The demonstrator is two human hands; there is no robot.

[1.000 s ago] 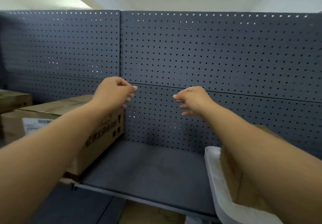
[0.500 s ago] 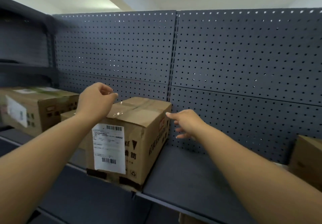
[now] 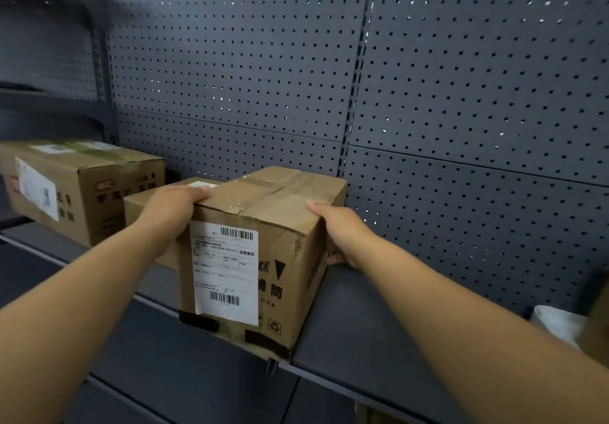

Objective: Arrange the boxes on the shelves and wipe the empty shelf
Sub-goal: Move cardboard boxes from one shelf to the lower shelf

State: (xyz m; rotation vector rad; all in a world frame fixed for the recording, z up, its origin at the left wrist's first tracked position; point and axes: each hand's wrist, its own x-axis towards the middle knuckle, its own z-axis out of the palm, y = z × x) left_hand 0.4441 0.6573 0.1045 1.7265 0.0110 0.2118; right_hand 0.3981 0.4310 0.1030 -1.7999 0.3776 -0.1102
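A taped cardboard box (image 3: 263, 258) with a white shipping label stands at the front edge of the dark grey shelf (image 3: 362, 331). My left hand (image 3: 171, 212) grips its upper left edge and my right hand (image 3: 339, 229) grips its right side, thumb on the top. Behind it a lower box (image 3: 145, 202) is partly hidden. Further left lies a longer cardboard box (image 3: 82, 186) with labels. To the right of the held box the shelf surface is bare.
A grey pegboard back panel (image 3: 461, 94) rises behind the shelf. A white tray (image 3: 557, 324) and the blurred edge of another box show at the far right. A higher shelf (image 3: 49, 97) sits at the upper left, a lower level below.
The view swung left and both hands, which were open in the air, came down onto the labelled box and closed on its two sides.
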